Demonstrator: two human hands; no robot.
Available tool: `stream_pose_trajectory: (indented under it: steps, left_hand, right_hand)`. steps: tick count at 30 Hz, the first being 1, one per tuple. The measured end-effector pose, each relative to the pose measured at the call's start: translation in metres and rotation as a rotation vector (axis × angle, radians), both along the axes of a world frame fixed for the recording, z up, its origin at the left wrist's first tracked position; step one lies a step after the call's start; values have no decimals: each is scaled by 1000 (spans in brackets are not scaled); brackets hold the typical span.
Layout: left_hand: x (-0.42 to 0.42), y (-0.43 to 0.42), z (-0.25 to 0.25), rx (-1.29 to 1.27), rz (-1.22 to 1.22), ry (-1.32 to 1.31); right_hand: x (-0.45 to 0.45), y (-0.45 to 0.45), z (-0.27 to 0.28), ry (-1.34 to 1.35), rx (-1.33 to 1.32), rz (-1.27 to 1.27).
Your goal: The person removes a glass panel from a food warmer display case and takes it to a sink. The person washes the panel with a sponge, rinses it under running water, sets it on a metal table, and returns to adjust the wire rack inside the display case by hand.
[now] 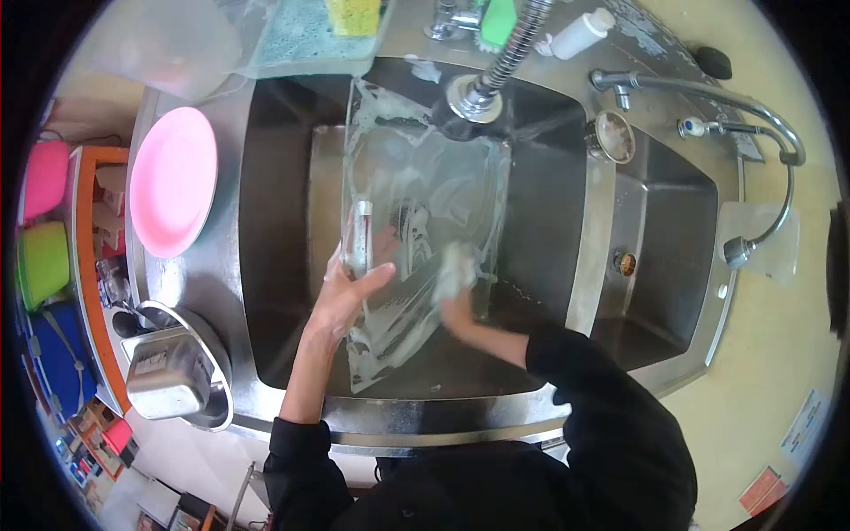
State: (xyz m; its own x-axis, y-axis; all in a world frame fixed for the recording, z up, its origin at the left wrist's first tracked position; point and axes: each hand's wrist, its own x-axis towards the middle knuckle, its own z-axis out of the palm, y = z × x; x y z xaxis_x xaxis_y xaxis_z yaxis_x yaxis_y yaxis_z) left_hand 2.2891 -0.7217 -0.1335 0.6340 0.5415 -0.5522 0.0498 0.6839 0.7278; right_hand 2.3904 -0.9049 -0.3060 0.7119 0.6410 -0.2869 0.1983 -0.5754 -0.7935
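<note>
A clear, flat glass panel (443,190) streaked with soap foam lies over the large sink basin. My left hand (345,292) grips its left edge at a metal handle (363,232), thumb on top and the other fingers partly seen through the glass. Toward the panel's lower right, my right hand (459,310) is closed on a pale, foamy cloth or sponge (455,270), blurred by motion, against the soapy surface.
A spring-hose faucet (476,96) stands at the basin's back. A pink plate (173,181) and steel containers (168,373) sit left. A tub with a yellow sponge (354,16) is at the back left. Right are a metal cup (613,137) and smaller basin (664,239).
</note>
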Motion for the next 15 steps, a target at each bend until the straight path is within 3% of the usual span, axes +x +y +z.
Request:
stream_pose_trajectory:
  steps: [4,7,8,10,15]
  left_hand:
    - [1,-6,-3,141,-21,47]
    - [8,-11,2,284,-25,104]
    - [10,-9,1,344,-21,113]
    - [11,-11,4,446,-29,185]
    - [13,-12,22,678,-29,401]
  right_hand:
    - [45,-46,-96,431,-33,-542]
    - [4,-53,-71,1098,-197,-945]
    - [-11,-46,-54,1209,-247,-946]
    - [-20,-12,-16,1144,-287,-804]
    - [10,79,58,531,-101,-402]
